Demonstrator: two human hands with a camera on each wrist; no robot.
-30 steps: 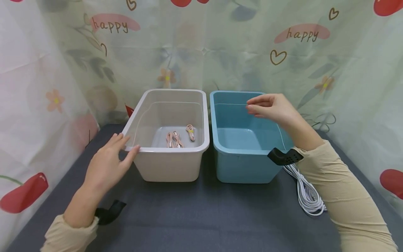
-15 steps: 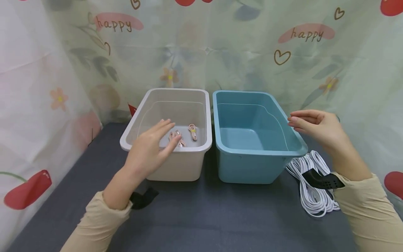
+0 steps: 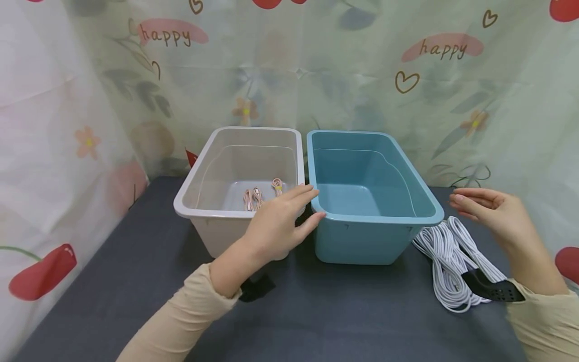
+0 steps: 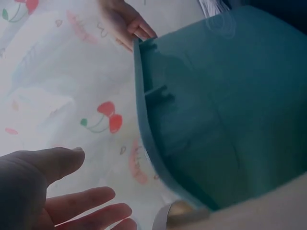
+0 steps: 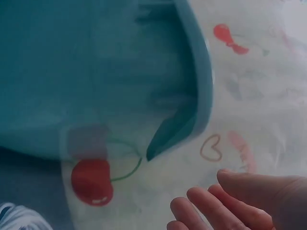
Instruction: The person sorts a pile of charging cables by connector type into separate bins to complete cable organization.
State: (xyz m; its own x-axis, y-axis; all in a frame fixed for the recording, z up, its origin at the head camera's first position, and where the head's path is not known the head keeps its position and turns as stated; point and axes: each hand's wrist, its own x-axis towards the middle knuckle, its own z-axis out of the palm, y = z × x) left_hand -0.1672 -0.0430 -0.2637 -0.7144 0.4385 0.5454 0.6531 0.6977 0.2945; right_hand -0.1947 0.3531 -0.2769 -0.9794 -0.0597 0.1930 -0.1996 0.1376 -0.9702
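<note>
Blue bin (image 3: pixel 362 201) is set on the counter (image 3: pixel 316 311) between both relaxed, empty hands: left hand (image 3: pixel 280 226) seemingly brushing its near-left corner, right hand (image 3: pixel 493 213) just beside its right rim.

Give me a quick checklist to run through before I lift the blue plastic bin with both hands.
1. Left hand at the blue plastic bin's left wall: ok, open fingers reach its rim corner.
2. Right hand at the bin's right side: not ok, open and apart from the rim.
3. Blue bin empty: ok, nothing lies inside.
4. White coiled cable free of the bin: cannot tell, it lies beside the right wall.
5. White plastic bin alongside: ok for a straight lift, though very close to the blue one; pink cables stay inside it.
</note>
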